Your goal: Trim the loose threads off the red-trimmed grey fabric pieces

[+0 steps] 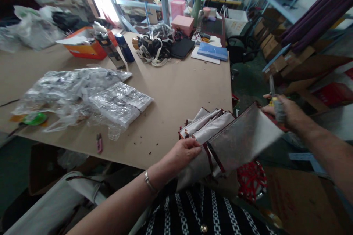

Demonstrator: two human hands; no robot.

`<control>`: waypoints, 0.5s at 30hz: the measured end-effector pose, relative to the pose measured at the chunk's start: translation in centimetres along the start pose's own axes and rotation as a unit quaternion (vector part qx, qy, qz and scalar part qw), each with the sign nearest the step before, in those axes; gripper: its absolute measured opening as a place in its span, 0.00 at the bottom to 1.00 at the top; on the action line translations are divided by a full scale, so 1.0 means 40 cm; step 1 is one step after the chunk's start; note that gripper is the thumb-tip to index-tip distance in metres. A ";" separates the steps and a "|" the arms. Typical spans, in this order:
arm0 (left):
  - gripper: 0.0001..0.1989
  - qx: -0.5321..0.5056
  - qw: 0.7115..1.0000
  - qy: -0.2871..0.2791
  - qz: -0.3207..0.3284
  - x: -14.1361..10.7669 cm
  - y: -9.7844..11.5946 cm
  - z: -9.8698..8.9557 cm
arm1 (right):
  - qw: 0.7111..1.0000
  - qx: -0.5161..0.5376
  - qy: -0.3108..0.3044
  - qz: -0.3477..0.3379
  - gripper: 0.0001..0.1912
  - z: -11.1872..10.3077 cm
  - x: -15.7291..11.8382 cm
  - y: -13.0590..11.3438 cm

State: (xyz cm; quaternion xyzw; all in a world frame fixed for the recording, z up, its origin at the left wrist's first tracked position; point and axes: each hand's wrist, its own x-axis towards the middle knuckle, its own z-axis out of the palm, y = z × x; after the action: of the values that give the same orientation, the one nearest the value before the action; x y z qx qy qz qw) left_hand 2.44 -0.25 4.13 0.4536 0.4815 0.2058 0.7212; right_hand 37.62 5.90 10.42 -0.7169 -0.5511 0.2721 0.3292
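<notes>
A silver-grey fabric piece [234, 143] with dark red-brown bound edges hangs over the table's front right corner. My left hand [186, 154], with a bracelet on the wrist, pinches its upper edge near two dark red straps [214, 158]. At the far right, my right hand [289, 112] is closed around a tool [279, 108] with a yellow and grey handle and a pointed metal tip facing up; its exact kind is unclear. That hand is also at the fabric's right end; whether it grips the cloth I cannot tell. Behind lie several similar folded pieces [202, 123].
On the brown table [171, 91] lie clear plastic-wrapped packs [118, 102], pink thread snips [99, 144] and a green tape roll [34, 118]. Bottles [124, 48], an orange box [85, 49] and a blue folder [212, 51] stand farther back. Cardboard boxes and a chair [242, 49] are to the right.
</notes>
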 end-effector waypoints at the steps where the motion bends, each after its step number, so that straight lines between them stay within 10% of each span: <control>1: 0.05 0.006 1.000 0.011 -0.014 0.028 -0.005 0.008 | 1.000 -0.024 0.008 0.001 0.22 0.013 -0.003 0.011; 5: 0.05 -0.010 0.997 0.027 -0.074 0.099 -0.041 0.017 | 0.990 0.083 -0.101 0.052 0.29 0.108 -0.124 0.016; 10: 0.10 -0.079 0.993 0.016 -0.089 0.107 -0.070 0.009 | 0.874 0.188 -0.412 0.177 0.33 0.256 -0.350 0.015; 15: 0.10 -0.133 0.987 0.026 -0.084 0.106 -0.076 0.015 | 0.852 0.212 -0.429 0.212 0.37 0.334 -0.431 0.046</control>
State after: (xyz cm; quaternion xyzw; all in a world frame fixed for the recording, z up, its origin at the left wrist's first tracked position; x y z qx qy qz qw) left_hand 4.45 1.07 -0.52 0.3061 0.5049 0.2182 0.7770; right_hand 24.46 -8.83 0.99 -0.5414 -0.4008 0.7259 0.1386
